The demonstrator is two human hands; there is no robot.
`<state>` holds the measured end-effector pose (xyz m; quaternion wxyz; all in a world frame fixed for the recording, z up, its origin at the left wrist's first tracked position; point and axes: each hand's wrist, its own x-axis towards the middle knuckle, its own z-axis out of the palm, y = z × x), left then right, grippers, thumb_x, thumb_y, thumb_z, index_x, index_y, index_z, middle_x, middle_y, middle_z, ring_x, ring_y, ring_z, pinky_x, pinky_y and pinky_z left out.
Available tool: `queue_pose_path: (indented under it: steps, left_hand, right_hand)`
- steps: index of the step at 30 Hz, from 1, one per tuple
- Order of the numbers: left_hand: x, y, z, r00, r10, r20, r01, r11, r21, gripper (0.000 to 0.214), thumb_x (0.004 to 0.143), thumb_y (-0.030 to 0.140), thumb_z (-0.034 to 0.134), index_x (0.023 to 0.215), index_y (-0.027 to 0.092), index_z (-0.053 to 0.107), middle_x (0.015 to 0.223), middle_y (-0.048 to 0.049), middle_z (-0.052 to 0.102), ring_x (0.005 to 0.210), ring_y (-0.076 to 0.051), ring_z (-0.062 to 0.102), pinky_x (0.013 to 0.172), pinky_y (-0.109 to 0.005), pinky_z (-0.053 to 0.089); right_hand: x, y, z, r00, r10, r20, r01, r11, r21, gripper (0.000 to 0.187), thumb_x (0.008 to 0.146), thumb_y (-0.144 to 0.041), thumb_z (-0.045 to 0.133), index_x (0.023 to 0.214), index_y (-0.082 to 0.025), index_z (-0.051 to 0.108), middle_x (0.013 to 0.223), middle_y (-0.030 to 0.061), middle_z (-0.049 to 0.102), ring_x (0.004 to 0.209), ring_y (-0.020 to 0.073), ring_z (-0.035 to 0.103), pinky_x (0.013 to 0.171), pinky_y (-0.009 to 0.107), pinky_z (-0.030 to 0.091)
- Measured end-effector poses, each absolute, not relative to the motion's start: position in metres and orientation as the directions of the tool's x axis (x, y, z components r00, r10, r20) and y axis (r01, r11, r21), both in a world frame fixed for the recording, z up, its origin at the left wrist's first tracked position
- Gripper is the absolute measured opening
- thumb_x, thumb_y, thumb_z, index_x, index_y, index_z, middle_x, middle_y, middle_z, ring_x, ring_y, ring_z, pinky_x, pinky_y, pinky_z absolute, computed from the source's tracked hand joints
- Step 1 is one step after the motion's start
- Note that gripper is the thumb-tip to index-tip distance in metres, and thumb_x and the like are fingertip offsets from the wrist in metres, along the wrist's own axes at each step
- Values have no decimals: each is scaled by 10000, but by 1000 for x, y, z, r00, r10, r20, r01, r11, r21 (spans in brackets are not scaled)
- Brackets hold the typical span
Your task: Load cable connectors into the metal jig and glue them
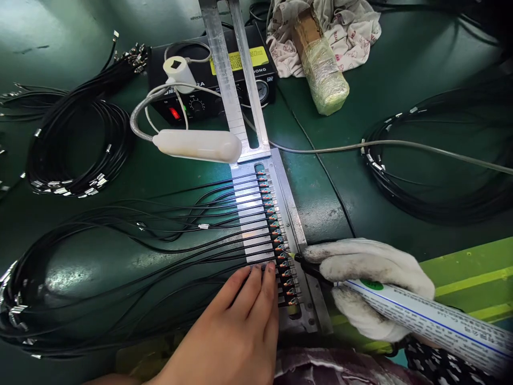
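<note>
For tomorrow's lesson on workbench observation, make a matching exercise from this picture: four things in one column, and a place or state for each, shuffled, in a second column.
Column one:
1. left hand
2. right hand
3. desk lamp
4. wrapped roll

Column two:
A. lying on a patterned cloth at the far edge of the bench
B. gloved, holding a soldering iron to the row of wire ends
C. bare, fingertips pressing black cables beside the metal jig
D. on a bent neck, head over the top of the jig

Pairs: 1-C, 2-B, 3-D, 4-A
</note>
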<state>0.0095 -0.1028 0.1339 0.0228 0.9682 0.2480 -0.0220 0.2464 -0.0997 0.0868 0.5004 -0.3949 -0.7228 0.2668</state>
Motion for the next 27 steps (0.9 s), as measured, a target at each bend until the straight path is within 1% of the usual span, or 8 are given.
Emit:
queue_pose_path:
  steps: [7, 14, 16, 18, 20, 22, 25, 27]
  left_hand:
    - [11, -101, 130, 871, 490, -35, 491, -871, 37, 437, 967, 196, 314, 1170, 143, 698, 1238, -91, 687, 1123, -240, 595, 1023, -389, 333]
    - [11, -102, 132, 869, 494, -33, 495, -868, 29, 463, 975, 200, 282, 1169, 151, 700, 1240, -90, 687, 1118, -241, 605, 1020, -391, 325]
    - [11, -103, 134, 871, 489, -48, 490, -871, 23, 450, 976, 207, 296, 1190, 141, 686, 1258, -98, 676, 1135, -245, 599, 1027, -395, 327]
    - [10, -104, 135, 872, 486, -55, 488, -873, 23, 449, 979, 212, 296, 1204, 133, 677, 1275, -102, 665, 1151, -244, 595, 1028, -393, 334]
    - [8, -106, 136, 875, 482, -41, 483, -875, 31, 454, 984, 214, 287, 1207, 143, 676, 1275, -88, 668, 1148, -230, 600, 1023, -375, 343]
    - [7, -109, 136, 876, 482, -19, 482, -875, 39, 440, 984, 211, 300, 1202, 161, 680, 1260, -67, 679, 1133, -211, 608, 1015, -352, 351]
    - [6, -112, 135, 877, 481, 6, 480, -876, 40, 414, 982, 212, 331, 1198, 160, 680, 1240, -66, 689, 1116, -199, 614, 1002, -339, 363]
    - [6, -114, 135, 879, 477, -11, 478, -878, 41, 425, 997, 223, 309, 1202, 150, 673, 1246, -74, 685, 1122, -200, 617, 996, -341, 369]
  right_hand:
    - [246, -96, 92, -198, 840, 506, 353, 542, -762, 273, 735, -133, 703, 1007, -159, 689, 971, 111, 763, 837, 241, 751, 701, 324, 660]
    - [245, -92, 93, -207, 846, 491, 333, 533, -778, 327, 728, -120, 718, 1051, -160, 685, 1015, 100, 758, 856, 234, 748, 716, 316, 662]
    - [243, -93, 94, -176, 844, 507, 318, 536, -782, 321, 727, -106, 720, 1043, -152, 695, 998, 105, 758, 840, 234, 750, 710, 313, 663]
    - [241, -95, 95, -108, 846, 522, 295, 529, -796, 266, 737, -104, 712, 1000, -142, 709, 986, 115, 756, 813, 227, 749, 697, 303, 663]
    - [240, -100, 94, -29, 837, 546, 269, 533, -802, 201, 769, -126, 686, 967, -140, 718, 952, 114, 760, 788, 225, 748, 675, 303, 663]
    - [240, -106, 93, -4, 834, 551, 269, 532, -803, 185, 801, -153, 662, 976, -152, 721, 920, 107, 765, 792, 239, 749, 657, 319, 664]
    - [243, -115, 88, -65, 847, 528, 311, 520, -796, 200, 808, -187, 671, 1003, -190, 716, 945, 91, 771, 817, 258, 752, 636, 341, 664]
    - [244, -117, 86, -121, 843, 525, 341, 532, -775, 226, 790, -200, 694, 1015, -200, 710, 983, 83, 769, 841, 259, 752, 649, 343, 662]
